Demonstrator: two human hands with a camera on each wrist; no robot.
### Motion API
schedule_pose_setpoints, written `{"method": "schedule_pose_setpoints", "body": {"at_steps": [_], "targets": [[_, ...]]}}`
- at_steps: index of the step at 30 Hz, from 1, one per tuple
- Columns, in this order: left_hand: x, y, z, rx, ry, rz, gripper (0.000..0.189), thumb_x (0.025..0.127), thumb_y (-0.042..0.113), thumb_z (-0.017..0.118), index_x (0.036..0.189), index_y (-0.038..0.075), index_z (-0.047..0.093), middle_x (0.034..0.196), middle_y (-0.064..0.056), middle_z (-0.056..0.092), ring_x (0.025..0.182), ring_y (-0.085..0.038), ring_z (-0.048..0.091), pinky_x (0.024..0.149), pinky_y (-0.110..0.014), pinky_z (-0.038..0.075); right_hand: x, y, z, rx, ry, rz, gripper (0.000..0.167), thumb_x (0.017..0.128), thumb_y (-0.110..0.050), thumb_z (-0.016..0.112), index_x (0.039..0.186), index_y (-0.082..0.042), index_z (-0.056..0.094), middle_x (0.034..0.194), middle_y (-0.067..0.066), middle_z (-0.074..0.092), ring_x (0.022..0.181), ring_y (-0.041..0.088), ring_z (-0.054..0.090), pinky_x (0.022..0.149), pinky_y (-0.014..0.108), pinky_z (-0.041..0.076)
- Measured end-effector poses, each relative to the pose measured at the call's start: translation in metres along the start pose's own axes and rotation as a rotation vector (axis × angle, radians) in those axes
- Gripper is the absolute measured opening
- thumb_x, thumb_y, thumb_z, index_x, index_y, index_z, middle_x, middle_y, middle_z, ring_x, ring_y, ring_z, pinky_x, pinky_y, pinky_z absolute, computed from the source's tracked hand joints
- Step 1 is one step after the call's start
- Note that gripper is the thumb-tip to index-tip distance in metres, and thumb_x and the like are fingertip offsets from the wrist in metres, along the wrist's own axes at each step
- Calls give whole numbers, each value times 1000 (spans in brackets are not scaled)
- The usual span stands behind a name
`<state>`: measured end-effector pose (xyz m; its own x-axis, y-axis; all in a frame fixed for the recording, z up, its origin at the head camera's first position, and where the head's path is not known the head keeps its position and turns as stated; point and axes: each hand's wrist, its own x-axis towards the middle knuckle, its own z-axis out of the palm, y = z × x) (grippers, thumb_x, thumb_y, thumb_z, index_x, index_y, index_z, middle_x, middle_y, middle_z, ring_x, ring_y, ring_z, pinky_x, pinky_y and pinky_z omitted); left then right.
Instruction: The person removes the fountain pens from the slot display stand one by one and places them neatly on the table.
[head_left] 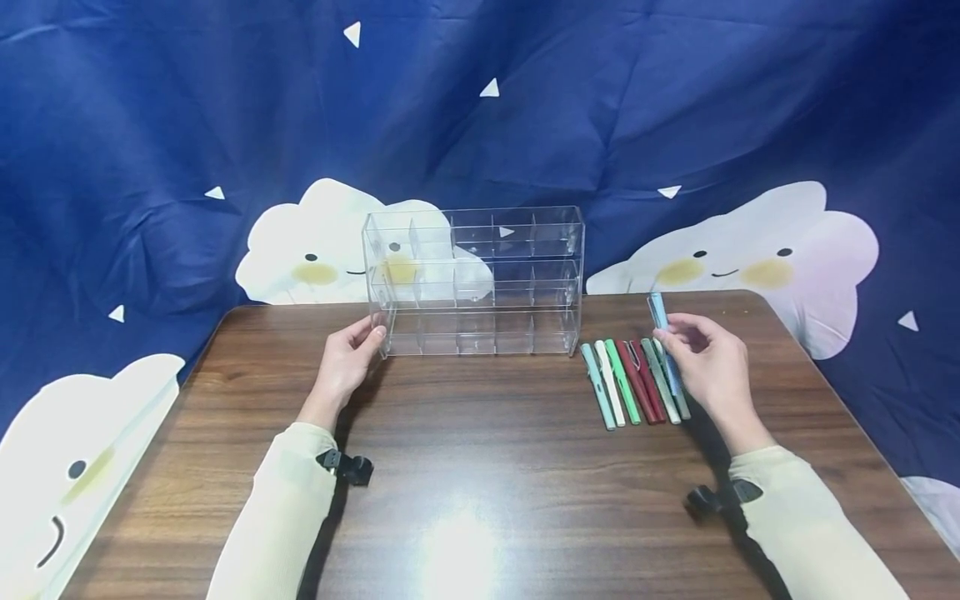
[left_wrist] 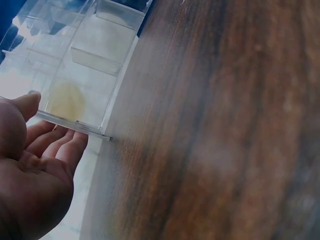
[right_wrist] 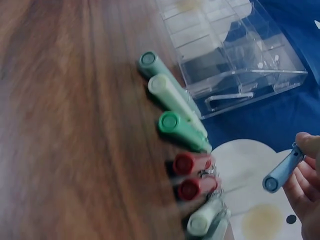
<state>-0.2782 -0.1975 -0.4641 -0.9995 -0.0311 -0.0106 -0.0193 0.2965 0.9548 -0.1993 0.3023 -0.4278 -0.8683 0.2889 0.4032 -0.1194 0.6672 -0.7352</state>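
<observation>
A clear plastic organizer (head_left: 474,333) with tiers of small compartments stands at the back of the table. My left hand (head_left: 351,354) grips its lower left side; in the left wrist view, the thumb and fingers of that hand (left_wrist: 45,165) lie on either side of the clear side wall (left_wrist: 75,126). On the right, my right hand (head_left: 708,358) pinches a blue pen (head_left: 658,312), tilted above a row of pens. The row holds a light blue pen (head_left: 597,387), a white pen (head_left: 611,383), a green pen (head_left: 623,382), two dark red pens (head_left: 637,382) and greyish-green pens (head_left: 662,382).
The brown wooden table (head_left: 465,450) reaches back to a blue cloth backdrop (head_left: 562,125) printed with white clouds and triangles. Right of the organizer, the row of pens lies close to its corner. Black wrist straps (head_left: 347,467) sit over both pale sleeves.
</observation>
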Motion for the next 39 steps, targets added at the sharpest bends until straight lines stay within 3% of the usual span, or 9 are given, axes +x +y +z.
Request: {"method": "schedule_pose_setpoints", "body": {"at_steps": [4,11,14,17,20,24,34,39], "targets": [[0,-1,-1,-4,2,3,48,111,22,63,155,4,57,146,-23,67,135,-31,65,94,-10,53,0,7,-6,-55,-5,6,31,96,-15,83,122,2,78,105,27,80,76,-24,53,70,-1,42],[-1,2,-2,-4,-9,2,50,111,24,63,156,3,56,151,-22,64,142,-29,61,117,-34,52,0,20,-17,-168,-74,23,35,100,-20,79,126,4,75,107,27,80,74,-25,46,70,10,42],[-1,3,-1,4,-8,1,50,111,24,62,156,3,55,150,-23,64,141,-30,61,112,-25,54,0,25,-20,-212,-98,36,36,101,-21,77,127,4,75,107,26,80,79,-10,57,71,17,43],[-1,3,-1,21,-5,2,50,111,25,62,156,4,55,149,-23,65,139,-31,62,102,-14,54,0,31,-21,-248,-114,47,36,101,-22,76,126,4,75,107,25,81,85,17,70,71,20,43],[-2,3,-1,32,-5,-1,49,112,24,61,156,4,55,148,-23,65,138,-32,64,102,-15,54,0,38,-21,-275,-129,53,35,101,-22,77,124,4,76,105,25,81,91,35,75,71,21,43],[-2,3,0,41,-4,-6,48,112,23,60,156,4,55,147,-24,66,136,-32,65,106,-21,55,-1,46,-20,-296,-155,73,35,100,-21,76,122,6,76,105,25,81,94,40,75,76,28,46],[-1,-1,1,14,-5,12,48,111,21,61,155,1,55,147,-25,65,135,-32,65,91,-6,52,0,56,-18,-336,-227,106,34,102,-20,75,120,9,75,109,33,76,99,50,70,86,59,52],[-1,0,-2,31,-12,14,49,111,23,62,155,1,56,148,-24,65,137,-32,64,98,-12,54,0,54,-17,-339,-259,109,35,102,-19,74,121,10,74,114,36,75,100,51,69,86,61,52]]}}
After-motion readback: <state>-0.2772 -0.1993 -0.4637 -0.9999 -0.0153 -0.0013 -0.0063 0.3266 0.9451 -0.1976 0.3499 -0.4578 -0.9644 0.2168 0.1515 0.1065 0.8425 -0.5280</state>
